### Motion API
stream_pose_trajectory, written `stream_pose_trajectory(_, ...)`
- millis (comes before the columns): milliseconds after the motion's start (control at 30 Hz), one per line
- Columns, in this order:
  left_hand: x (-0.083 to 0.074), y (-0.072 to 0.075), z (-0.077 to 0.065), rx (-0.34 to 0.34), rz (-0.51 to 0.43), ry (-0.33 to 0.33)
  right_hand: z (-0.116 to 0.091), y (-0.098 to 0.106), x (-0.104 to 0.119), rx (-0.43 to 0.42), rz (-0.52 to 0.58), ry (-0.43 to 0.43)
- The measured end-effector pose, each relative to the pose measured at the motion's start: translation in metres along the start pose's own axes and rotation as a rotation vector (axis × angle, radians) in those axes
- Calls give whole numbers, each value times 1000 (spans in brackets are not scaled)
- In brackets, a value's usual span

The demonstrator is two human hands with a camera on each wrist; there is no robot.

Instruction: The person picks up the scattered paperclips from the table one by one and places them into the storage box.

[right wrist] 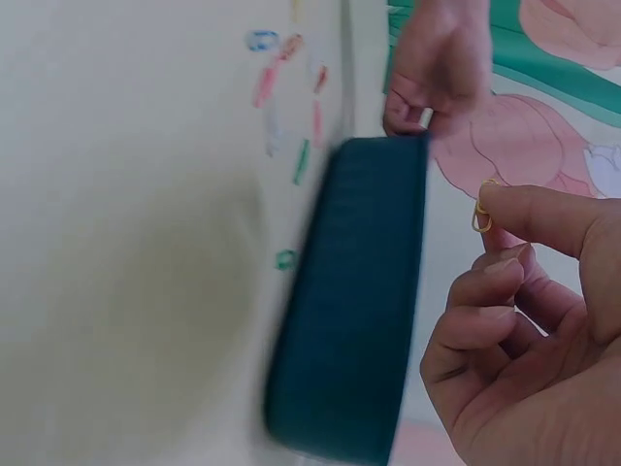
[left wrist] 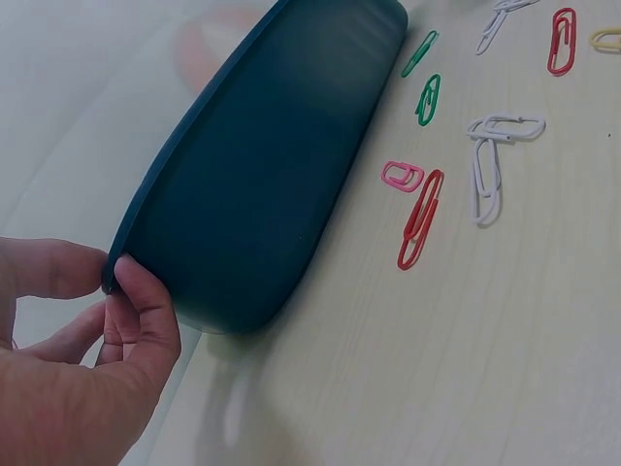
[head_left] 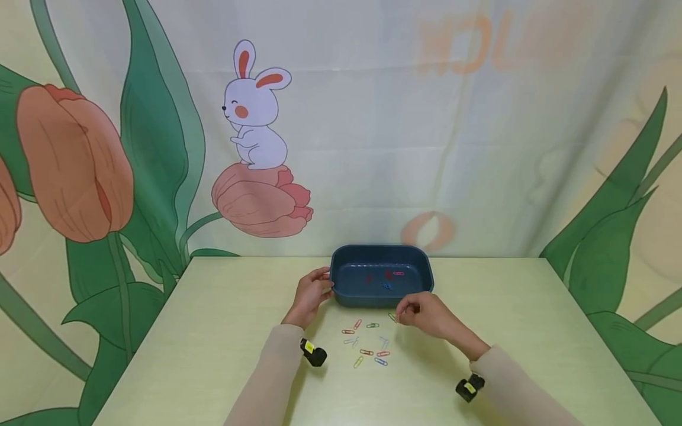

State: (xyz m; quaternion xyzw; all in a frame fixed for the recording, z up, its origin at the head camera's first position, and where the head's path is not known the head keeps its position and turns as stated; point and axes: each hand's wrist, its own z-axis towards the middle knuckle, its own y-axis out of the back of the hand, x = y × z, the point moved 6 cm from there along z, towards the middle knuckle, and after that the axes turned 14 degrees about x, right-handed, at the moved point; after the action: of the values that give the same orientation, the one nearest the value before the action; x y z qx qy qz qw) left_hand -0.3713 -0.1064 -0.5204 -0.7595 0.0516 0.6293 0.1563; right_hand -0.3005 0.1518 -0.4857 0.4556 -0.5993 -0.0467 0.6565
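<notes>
A dark blue rectangular tray [head_left: 373, 300] stands toward the back of the table. My left hand [head_left: 310, 297] pinches its left rim between thumb and fingers, which the left wrist view shows close up. Just off the tray's front right corner, my right hand [head_left: 430, 315] is raised, pinching a small yellow paper clip [right wrist: 482, 209] between thumb and forefinger. Inside the tray lie a pink paper clip [head_left: 398, 273], a blue one [head_left: 387, 286] and some red ones. A green paper clip [left wrist: 428, 99] and another green paper clip [left wrist: 419, 53] rest by the tray's front wall.
In front of the tray, several paper clips are scattered, among them a yellow one [head_left: 359, 362], a blue one [head_left: 380, 361], a red one [left wrist: 420, 219] and white ones [left wrist: 488, 175]. A curtain with a printed rabbit [head_left: 256, 112] hangs behind the table's back edge.
</notes>
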Motion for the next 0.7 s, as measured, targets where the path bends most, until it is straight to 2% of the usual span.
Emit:
stream_pose_trajectory(100, 10, 4, 8, -5, -6, 2, 0, 9, 4, -10, 13, -2)
stream_pose_trajectory(233, 16, 7, 12, -20, -17, -11, 2, 20, 7, -29, 45, -18)
stream_pose_trajectory(433, 16, 6, 12, -45, -9, -40, 9, 30, 0, -24, 154, -86)
stream_pose_trajectory(700, 14, 5, 11, -45, -9, -34, 18, 41, -5, -70, 208, -132)
